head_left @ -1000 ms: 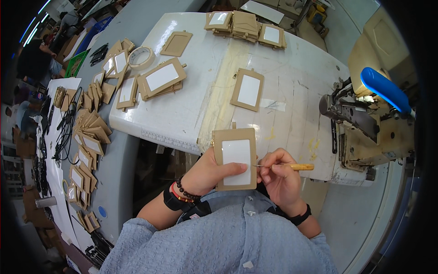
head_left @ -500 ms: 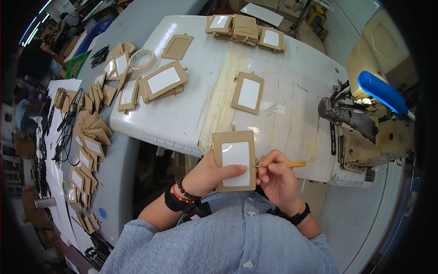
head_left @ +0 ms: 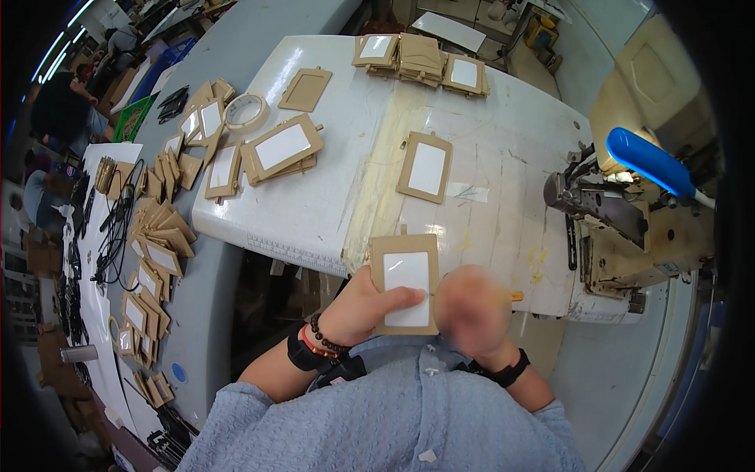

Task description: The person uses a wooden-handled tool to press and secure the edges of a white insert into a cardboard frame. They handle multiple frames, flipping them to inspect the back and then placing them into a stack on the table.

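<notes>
My left hand grips a tan card holder with a white window, its thumb pressed across the window near the right edge. The holder is upright in front of my shirt, its small tab at the top. My right hand is beside the holder's right edge, its fingers smeared. Out of its right side sticks the yellow end of an awl. The awl's thin tip is hard to make out at the holder's edge. Farther up the table lies another card holder.
A sewing machine with a blue lever stands at right. Stacked card holders sit at the table's far edge. At left are a tape roll, more holders and several heaps on a grey bench.
My left hand and the card holder have stayed almost in place, slightly lower in view. My right hand's fingers have become blurred, and less of the awl's handle shows.
</notes>
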`<state>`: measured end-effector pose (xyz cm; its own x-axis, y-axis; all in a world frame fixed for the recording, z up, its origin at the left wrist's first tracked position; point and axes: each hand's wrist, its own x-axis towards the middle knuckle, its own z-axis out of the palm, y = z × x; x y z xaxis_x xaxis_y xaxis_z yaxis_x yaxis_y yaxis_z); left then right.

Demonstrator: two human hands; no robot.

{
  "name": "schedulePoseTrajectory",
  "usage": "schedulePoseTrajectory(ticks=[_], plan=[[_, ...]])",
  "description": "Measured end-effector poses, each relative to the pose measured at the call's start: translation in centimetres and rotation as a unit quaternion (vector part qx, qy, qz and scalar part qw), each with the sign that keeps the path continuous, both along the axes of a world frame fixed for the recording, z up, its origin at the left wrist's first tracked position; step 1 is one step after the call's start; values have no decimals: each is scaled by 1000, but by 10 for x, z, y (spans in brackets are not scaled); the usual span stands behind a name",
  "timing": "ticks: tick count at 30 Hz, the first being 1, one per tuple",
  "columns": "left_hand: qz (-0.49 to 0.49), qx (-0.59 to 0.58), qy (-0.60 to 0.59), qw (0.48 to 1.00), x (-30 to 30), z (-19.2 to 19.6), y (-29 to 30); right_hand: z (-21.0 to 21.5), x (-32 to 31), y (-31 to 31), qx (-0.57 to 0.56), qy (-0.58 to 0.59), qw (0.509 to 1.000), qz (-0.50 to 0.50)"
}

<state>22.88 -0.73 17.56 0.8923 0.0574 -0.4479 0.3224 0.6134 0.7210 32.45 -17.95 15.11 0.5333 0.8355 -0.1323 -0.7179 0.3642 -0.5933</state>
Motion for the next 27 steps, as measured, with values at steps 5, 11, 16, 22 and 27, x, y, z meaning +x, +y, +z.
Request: schedulePoseTrajectory(ticks=[5, 11, 16, 22, 27], plan=[[-8, 17, 9, 1000, -2, -1, -3, 1, 2, -3, 11, -44, 999, 12], [-5, 16, 6, 1000, -4, 0, -4, 2, 2, -3, 2, -49, 999, 17], [55, 58, -29, 996, -3, 6, -5, 14, -2, 1, -19, -45, 998, -36], [55, 47, -54, 996, -3, 10, -2, 19, -4, 0, -8, -46, 998, -49], [45, 82, -55, 994, -6, 9, -1, 20, -4, 1, -32, -79, 996, -34]])
